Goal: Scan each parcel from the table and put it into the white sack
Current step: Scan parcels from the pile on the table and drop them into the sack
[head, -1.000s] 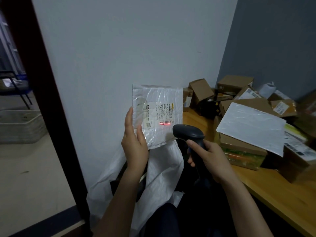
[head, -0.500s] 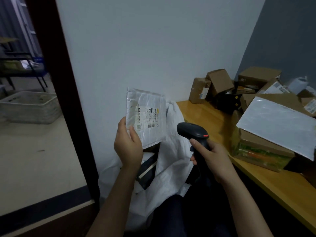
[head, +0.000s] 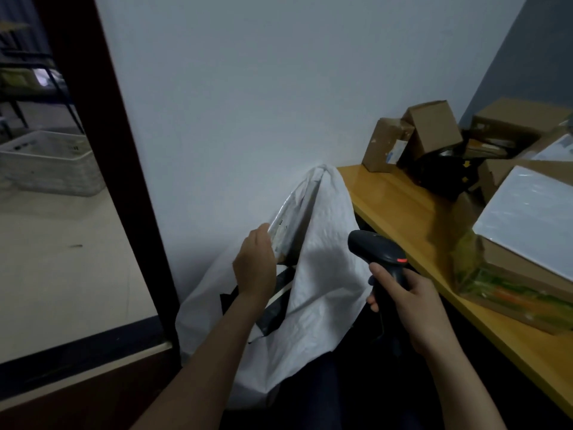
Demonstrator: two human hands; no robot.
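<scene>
Head view: scan is done. The flat white plastic mailer parcel, held label-out under the red scan line a second ago, is now tipped edge-on, low in the mouth of the crumpled white woven sack just left of the wooden worktop, so I'd call this the drop-in step, release pending. The left hand grasps the parcel's near lower edge; the right hand is wrapped round the black handheld barcode scanner. Parcel looks thin, glossy and wrinkled, label barely showing; dark packets already lie in the sack.
</scene>
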